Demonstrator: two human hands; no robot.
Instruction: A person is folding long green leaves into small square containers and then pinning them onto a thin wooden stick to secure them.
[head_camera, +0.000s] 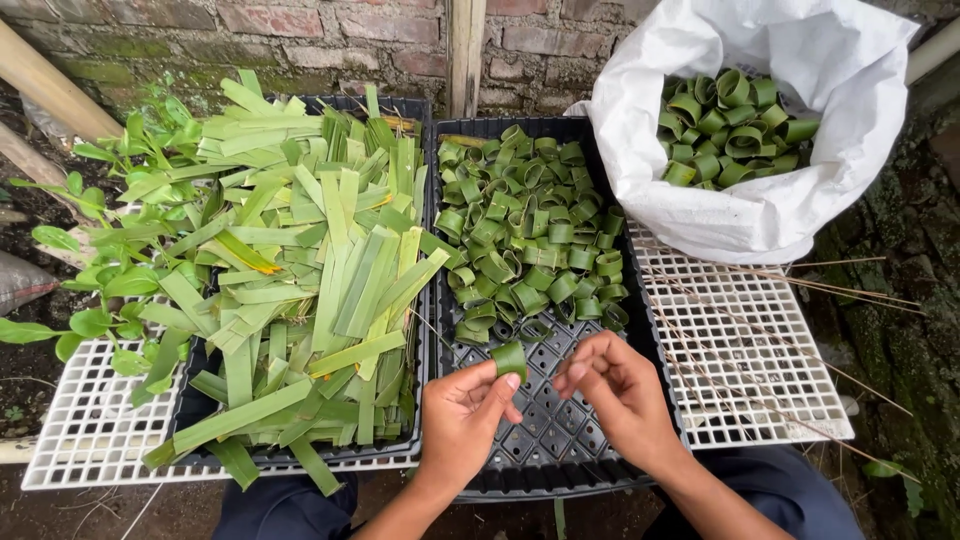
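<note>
Left hand (462, 412) pinches a leaf ring (510, 358) over the black tray (560, 455); right hand (620, 390), fingers curled, holds nothing visible.

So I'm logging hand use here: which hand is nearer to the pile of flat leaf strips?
The left hand. It sits just right of the flat leaf strips, holding a rolled leaf ring. The right hand is farther right, over the black tray.
</note>
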